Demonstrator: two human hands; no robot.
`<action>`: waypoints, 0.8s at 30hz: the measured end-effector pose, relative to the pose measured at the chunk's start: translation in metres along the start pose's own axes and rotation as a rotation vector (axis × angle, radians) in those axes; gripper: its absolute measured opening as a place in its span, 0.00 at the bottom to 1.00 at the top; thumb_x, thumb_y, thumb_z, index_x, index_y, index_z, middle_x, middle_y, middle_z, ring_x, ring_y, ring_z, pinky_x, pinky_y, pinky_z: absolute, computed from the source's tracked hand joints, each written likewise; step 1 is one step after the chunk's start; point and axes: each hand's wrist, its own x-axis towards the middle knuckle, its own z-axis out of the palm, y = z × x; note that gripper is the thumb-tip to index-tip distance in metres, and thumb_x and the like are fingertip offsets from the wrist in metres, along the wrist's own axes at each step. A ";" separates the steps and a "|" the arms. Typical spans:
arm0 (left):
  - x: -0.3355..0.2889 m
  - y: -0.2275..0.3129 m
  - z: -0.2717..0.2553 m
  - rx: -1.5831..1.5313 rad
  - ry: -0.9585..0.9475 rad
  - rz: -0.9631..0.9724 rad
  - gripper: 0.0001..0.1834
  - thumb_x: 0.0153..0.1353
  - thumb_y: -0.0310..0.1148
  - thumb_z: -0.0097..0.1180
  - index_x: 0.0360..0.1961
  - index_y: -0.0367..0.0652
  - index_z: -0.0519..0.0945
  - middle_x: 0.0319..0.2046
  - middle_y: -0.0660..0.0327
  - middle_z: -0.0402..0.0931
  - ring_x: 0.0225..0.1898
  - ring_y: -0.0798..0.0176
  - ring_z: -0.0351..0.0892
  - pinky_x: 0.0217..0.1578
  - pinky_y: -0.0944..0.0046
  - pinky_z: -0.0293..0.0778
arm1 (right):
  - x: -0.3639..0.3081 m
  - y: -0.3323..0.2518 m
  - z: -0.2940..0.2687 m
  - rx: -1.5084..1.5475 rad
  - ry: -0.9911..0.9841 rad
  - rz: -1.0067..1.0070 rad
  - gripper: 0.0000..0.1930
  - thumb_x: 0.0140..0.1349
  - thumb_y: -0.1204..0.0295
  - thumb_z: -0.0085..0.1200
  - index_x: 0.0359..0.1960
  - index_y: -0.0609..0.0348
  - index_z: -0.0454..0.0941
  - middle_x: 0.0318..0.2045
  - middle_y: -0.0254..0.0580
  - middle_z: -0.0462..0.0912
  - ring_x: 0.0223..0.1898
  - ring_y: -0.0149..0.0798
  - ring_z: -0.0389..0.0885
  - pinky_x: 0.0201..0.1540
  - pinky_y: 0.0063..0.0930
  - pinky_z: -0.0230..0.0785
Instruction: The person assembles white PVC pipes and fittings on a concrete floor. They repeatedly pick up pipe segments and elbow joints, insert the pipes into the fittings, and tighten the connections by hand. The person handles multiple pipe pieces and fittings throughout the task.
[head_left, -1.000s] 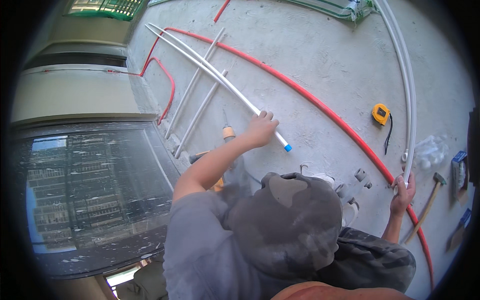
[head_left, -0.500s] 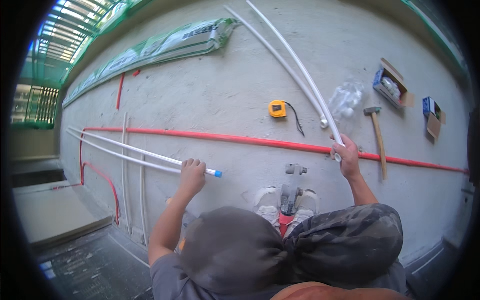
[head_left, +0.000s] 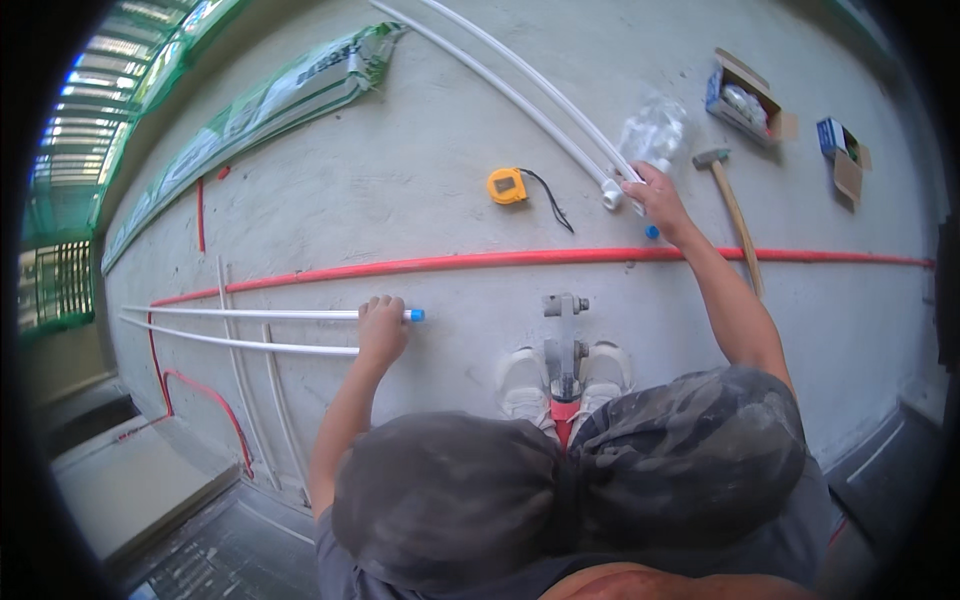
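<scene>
Your left hand [head_left: 382, 335] is closed round a capped white pipe [head_left: 250, 313], just short of its blue end cap [head_left: 415, 315]; a second white pipe [head_left: 270, 347] runs off to the left below it, its near end reaching that same hand; your right hand [head_left: 660, 200], farther out, is wrapped round the near end of a long white pipe [head_left: 540, 75], with a blue piece [head_left: 652, 232] just below it, whether joined to the pipe you cannot tell; a grey tool [head_left: 565, 385] stands between your shoes [head_left: 523, 375]; beyond it a red pipe [head_left: 480, 262] crosses the floor, a hammer [head_left: 738, 210] lying over it; past that sit a yellow tape measure [head_left: 507, 186] and a clear plastic bag [head_left: 655, 130] holding whitish pieces; farthest right are two open cartons, the larger carton [head_left: 720, 98] with whitish bagged pieces inside, the smaller carton [head_left: 829, 138] with contents too small to tell.
</scene>
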 end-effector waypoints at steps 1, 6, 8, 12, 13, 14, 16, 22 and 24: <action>0.002 0.000 0.001 0.001 0.003 0.006 0.05 0.56 0.27 0.61 0.34 0.41 0.80 0.38 0.51 0.80 0.48 0.43 0.78 0.52 0.43 0.69 | 0.011 0.006 -0.001 -0.029 0.007 -0.028 0.18 0.68 0.66 0.58 0.55 0.61 0.82 0.41 0.33 0.82 0.43 0.27 0.76 0.49 0.25 0.70; -0.001 0.002 -0.001 -0.016 -0.007 -0.023 0.04 0.57 0.26 0.59 0.35 0.41 0.80 0.39 0.51 0.78 0.48 0.43 0.77 0.54 0.43 0.69 | 0.030 0.019 0.018 -0.155 0.004 -0.064 0.18 0.66 0.66 0.58 0.54 0.63 0.82 0.41 0.39 0.83 0.44 0.32 0.78 0.50 0.29 0.71; -0.002 0.002 -0.003 -0.033 -0.002 -0.018 0.04 0.57 0.25 0.58 0.34 0.41 0.80 0.39 0.51 0.78 0.48 0.44 0.77 0.54 0.43 0.68 | 0.033 0.027 0.020 -0.205 -0.004 -0.034 0.20 0.65 0.66 0.60 0.54 0.65 0.81 0.42 0.46 0.84 0.45 0.39 0.81 0.53 0.33 0.72; -0.003 -0.003 0.001 -0.038 0.012 -0.008 0.07 0.53 0.26 0.61 0.33 0.42 0.79 0.38 0.51 0.78 0.47 0.43 0.76 0.52 0.44 0.68 | 0.034 0.038 0.021 -0.421 0.059 -0.152 0.22 0.64 0.65 0.62 0.56 0.65 0.81 0.45 0.52 0.85 0.48 0.46 0.84 0.56 0.37 0.73; -0.002 -0.003 0.000 -0.034 0.009 -0.009 0.07 0.52 0.26 0.61 0.33 0.42 0.79 0.38 0.51 0.78 0.47 0.43 0.76 0.52 0.44 0.68 | 0.034 0.039 0.021 -0.442 0.069 -0.157 0.23 0.63 0.65 0.63 0.56 0.65 0.81 0.45 0.53 0.85 0.49 0.47 0.84 0.57 0.38 0.73; -0.001 -0.001 0.001 -0.033 0.005 -0.007 0.07 0.52 0.26 0.61 0.33 0.42 0.79 0.38 0.51 0.78 0.47 0.43 0.77 0.52 0.44 0.68 | 0.032 0.041 0.019 -0.464 0.081 -0.158 0.23 0.63 0.65 0.63 0.57 0.66 0.81 0.46 0.54 0.85 0.50 0.49 0.84 0.58 0.39 0.73; 0.004 0.001 0.001 -0.020 0.016 0.000 0.07 0.52 0.26 0.61 0.34 0.41 0.79 0.38 0.51 0.78 0.47 0.43 0.77 0.52 0.43 0.68 | 0.036 0.044 0.013 -0.471 0.062 -0.118 0.23 0.64 0.63 0.64 0.57 0.65 0.82 0.47 0.54 0.86 0.50 0.50 0.85 0.58 0.40 0.74; 0.003 0.002 0.014 -0.010 -0.022 -0.019 0.07 0.54 0.25 0.60 0.34 0.41 0.78 0.39 0.51 0.78 0.47 0.41 0.76 0.51 0.41 0.69 | 0.046 0.013 -0.002 -0.263 -0.076 0.139 0.21 0.72 0.62 0.59 0.57 0.67 0.84 0.43 0.42 0.88 0.42 0.35 0.83 0.47 0.31 0.76; 0.005 0.004 0.011 -0.003 -0.012 -0.012 0.06 0.55 0.25 0.58 0.35 0.41 0.78 0.39 0.50 0.78 0.47 0.41 0.76 0.50 0.41 0.69 | 0.048 0.005 -0.004 -0.163 -0.095 0.241 0.20 0.73 0.63 0.58 0.57 0.67 0.84 0.41 0.37 0.87 0.38 0.29 0.81 0.41 0.27 0.75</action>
